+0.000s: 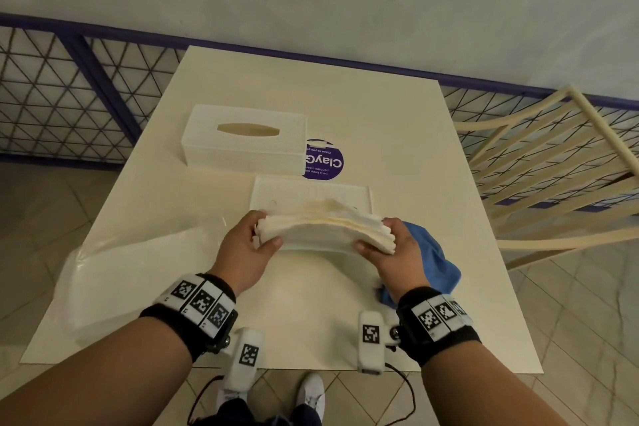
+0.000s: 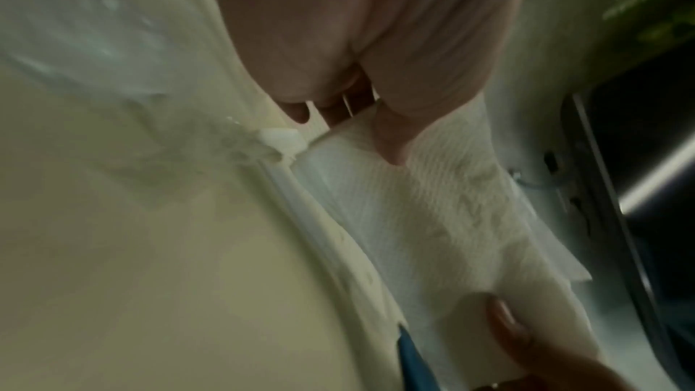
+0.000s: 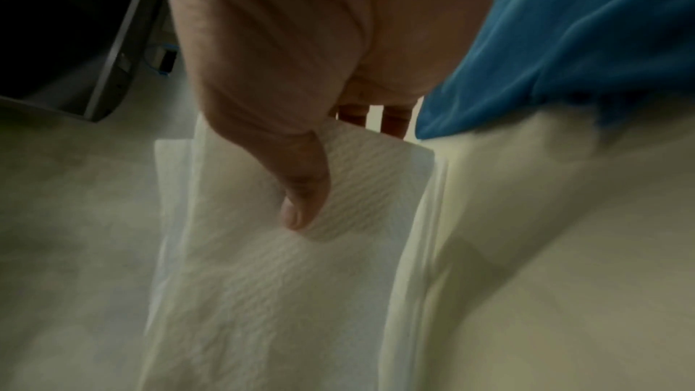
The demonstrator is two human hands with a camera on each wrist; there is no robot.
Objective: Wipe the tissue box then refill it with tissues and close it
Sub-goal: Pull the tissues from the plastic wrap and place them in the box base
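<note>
I've got the tissue stack (image 1: 325, 232) lifted over the desk (image 1: 397, 135), left hand (image 1: 247, 249) grip clamped on one end, right hand (image 1: 390, 252) on the other. Tissue box (image 1: 245, 140) sits further back, its base tray (image 1: 311, 192) just behind the stack.

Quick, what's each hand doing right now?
Left hand: grips the left end of the tissue stack.
Right hand: grips its right end.

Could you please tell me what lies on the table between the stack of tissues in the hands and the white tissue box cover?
In the head view, the flat white base tray lies between the tissue stack and the box cover.
</note>
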